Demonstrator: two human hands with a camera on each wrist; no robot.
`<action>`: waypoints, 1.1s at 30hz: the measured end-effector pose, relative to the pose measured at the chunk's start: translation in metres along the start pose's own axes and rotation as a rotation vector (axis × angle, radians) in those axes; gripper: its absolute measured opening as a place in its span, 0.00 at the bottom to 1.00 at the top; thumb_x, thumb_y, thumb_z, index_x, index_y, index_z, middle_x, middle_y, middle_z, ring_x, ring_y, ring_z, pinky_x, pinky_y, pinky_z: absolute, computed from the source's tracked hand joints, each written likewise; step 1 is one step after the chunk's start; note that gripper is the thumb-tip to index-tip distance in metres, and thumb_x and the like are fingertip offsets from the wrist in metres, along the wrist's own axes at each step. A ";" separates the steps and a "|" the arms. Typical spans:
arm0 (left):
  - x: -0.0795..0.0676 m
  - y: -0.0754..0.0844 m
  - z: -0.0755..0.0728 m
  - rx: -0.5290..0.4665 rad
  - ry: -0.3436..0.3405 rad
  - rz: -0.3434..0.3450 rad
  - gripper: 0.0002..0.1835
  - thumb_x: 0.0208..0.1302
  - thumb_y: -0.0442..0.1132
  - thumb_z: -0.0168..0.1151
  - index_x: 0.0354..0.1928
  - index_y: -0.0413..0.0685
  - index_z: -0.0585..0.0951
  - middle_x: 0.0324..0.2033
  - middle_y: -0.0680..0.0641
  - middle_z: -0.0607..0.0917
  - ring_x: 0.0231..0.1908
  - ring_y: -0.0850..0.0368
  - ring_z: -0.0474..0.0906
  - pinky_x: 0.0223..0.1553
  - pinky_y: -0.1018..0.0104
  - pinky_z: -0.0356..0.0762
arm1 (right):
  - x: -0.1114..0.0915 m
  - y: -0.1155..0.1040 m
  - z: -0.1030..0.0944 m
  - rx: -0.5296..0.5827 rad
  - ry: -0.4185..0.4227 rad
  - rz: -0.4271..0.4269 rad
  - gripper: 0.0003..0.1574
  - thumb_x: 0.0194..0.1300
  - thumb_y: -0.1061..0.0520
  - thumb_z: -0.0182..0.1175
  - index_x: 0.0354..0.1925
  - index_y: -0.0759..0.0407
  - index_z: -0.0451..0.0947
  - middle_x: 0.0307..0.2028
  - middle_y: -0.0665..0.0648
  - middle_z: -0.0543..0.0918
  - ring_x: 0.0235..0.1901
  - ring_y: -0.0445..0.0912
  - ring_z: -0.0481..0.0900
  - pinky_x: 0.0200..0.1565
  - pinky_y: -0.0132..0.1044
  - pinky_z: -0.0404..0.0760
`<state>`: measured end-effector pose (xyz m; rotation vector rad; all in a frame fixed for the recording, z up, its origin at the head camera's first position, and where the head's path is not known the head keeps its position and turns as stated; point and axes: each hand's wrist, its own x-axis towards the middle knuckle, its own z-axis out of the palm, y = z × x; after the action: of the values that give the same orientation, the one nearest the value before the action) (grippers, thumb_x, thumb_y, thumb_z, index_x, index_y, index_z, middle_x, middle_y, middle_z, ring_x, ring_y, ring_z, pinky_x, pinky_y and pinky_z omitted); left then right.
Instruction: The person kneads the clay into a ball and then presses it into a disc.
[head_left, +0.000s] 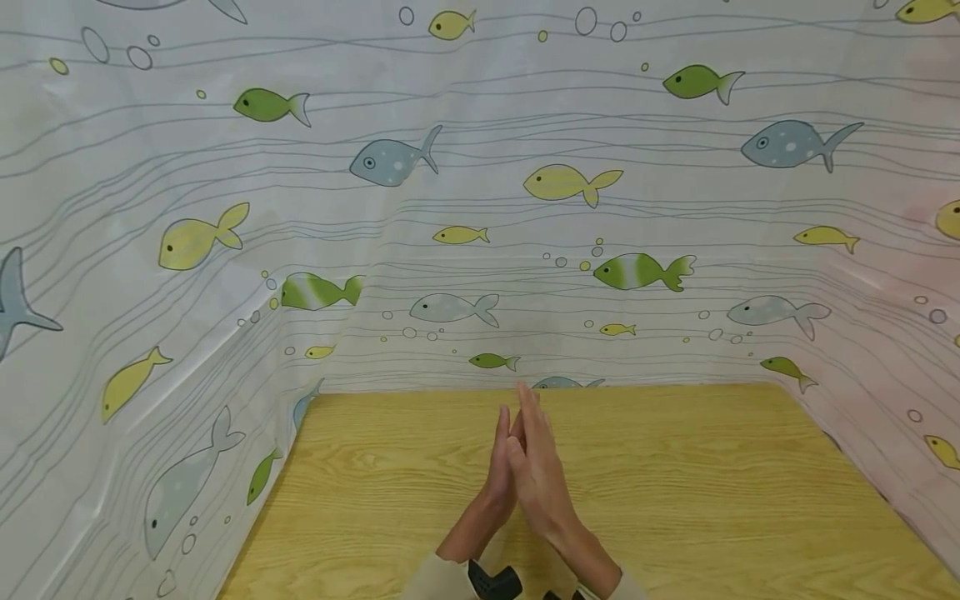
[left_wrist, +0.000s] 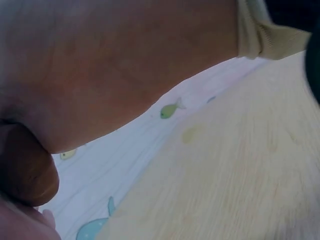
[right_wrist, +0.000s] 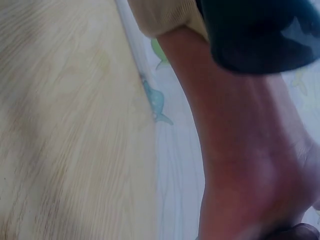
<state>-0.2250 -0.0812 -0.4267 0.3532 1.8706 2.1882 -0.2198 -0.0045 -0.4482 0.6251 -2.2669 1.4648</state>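
My left hand (head_left: pixel 501 471) and my right hand (head_left: pixel 542 483) meet palm to palm over the wooden table (head_left: pixel 375 483). Straight fingers on both point up and away from me, and I see no object between the palms. The right hand partly hides the left. A bare forearm (left_wrist: pixel 125 65) with part of a hand fills much of the left wrist view. Likewise, a forearm (right_wrist: pixel 240 140) crosses the right wrist view, its hand mostly cut off at the bottom edge.
White sheeting (head_left: pixel 480 267) printed with fish surrounds the table at the back and sides. A black device (head_left: pixel 495 581) sits at the left sleeve cuff (head_left: pixel 442 579). Wood grain runs across the tabletop on both sides of the hands.
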 end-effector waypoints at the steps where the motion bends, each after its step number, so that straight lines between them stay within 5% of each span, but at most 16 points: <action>1: 0.000 -0.001 0.000 0.008 -0.003 0.003 0.30 0.64 0.63 0.07 0.69 0.71 0.37 0.71 0.60 0.38 0.72 0.54 0.34 0.70 0.45 0.33 | 0.001 0.000 -0.001 -0.002 0.003 0.016 0.35 0.70 0.48 0.36 0.70 0.46 0.38 0.71 0.45 0.42 0.72 0.49 0.41 0.70 0.51 0.39; 8: 0.004 -0.008 0.002 -0.008 -0.024 0.043 0.28 0.64 0.65 0.10 0.67 0.78 0.41 0.69 0.67 0.40 0.72 0.57 0.35 0.70 0.46 0.34 | 0.007 0.004 -0.005 0.013 0.018 0.088 0.35 0.70 0.49 0.36 0.70 0.41 0.37 0.71 0.42 0.41 0.72 0.49 0.40 0.63 0.67 0.44; 13: 0.006 -0.013 0.002 -0.011 -0.040 0.083 0.26 0.66 0.61 0.09 0.66 0.79 0.43 0.68 0.70 0.42 0.72 0.59 0.34 0.69 0.44 0.31 | 0.012 0.007 -0.008 0.068 0.032 0.074 0.32 0.71 0.50 0.31 0.70 0.43 0.38 0.71 0.43 0.41 0.72 0.47 0.38 0.64 0.65 0.41; 20: 0.012 -0.027 0.000 0.003 -0.006 0.020 0.27 0.65 0.63 0.07 0.66 0.81 0.43 0.68 0.72 0.42 0.71 0.60 0.33 0.68 0.42 0.29 | 0.015 0.016 -0.010 0.137 0.059 0.013 0.30 0.73 0.48 0.24 0.70 0.48 0.39 0.71 0.45 0.43 0.72 0.48 0.41 0.65 0.63 0.41; 25: 0.014 -0.035 -0.003 0.009 -0.003 0.031 0.28 0.64 0.63 0.06 0.66 0.80 0.42 0.69 0.67 0.40 0.72 0.58 0.32 0.68 0.42 0.27 | 0.020 0.016 -0.015 0.193 0.020 0.065 0.30 0.73 0.52 0.24 0.70 0.46 0.35 0.71 0.44 0.41 0.72 0.45 0.40 0.68 0.53 0.44; 28: 0.013 -0.035 -0.002 0.025 -0.018 0.052 0.27 0.65 0.62 0.05 0.66 0.80 0.42 0.69 0.67 0.39 0.71 0.59 0.30 0.67 0.41 0.26 | 0.022 0.010 -0.021 0.220 0.001 0.130 0.30 0.73 0.54 0.23 0.70 0.40 0.33 0.71 0.42 0.40 0.62 0.47 0.63 0.60 0.40 0.64; 29: 0.012 -0.035 -0.002 0.034 -0.021 0.058 0.27 0.65 0.61 0.05 0.66 0.80 0.42 0.69 0.67 0.39 0.71 0.59 0.29 0.67 0.41 0.26 | 0.023 0.007 -0.023 0.217 -0.003 0.146 0.30 0.73 0.55 0.22 0.70 0.40 0.33 0.71 0.42 0.41 0.51 0.49 0.72 0.52 0.36 0.70; 33: 0.010 -0.033 0.000 0.064 -0.014 0.064 0.26 0.65 0.60 0.05 0.66 0.81 0.41 0.69 0.68 0.38 0.71 0.60 0.28 0.67 0.40 0.25 | 0.026 -0.001 -0.029 0.215 -0.009 0.183 0.30 0.73 0.55 0.21 0.70 0.40 0.32 0.71 0.43 0.40 0.53 0.49 0.71 0.52 0.42 0.69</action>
<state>-0.2338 -0.0724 -0.4585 0.4452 1.9511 2.1646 -0.2390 0.0170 -0.4223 0.4952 -2.2407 1.8144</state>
